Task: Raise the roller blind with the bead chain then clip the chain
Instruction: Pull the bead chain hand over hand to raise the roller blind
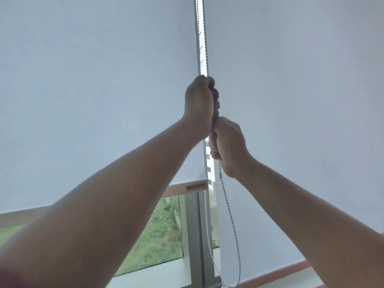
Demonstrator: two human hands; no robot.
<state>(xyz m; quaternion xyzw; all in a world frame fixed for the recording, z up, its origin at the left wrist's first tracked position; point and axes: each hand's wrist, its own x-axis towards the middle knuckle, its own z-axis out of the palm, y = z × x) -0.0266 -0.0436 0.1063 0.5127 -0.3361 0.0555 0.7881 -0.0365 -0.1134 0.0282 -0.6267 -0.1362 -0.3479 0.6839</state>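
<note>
Two hands on one bead chain, between two roller blinds.

The left hand (pixel 200 104) is fisted round the bead chain (pixel 228 213), fingers fully curled; the right hand (pixel 227 145) grips the same chain directly below, the two hands touching. The chain runs up the narrow gap between the left blind (pixel 93 90) and the right blind (pixel 301 100), and below the hands hangs as one loop of two strands. The left blind's bottom bar (pixel 187 187) sits above one window pane (pixel 158 235) showing grass.

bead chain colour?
White, with small round beads; bead chain shows best in the head view, below the hands.
</note>
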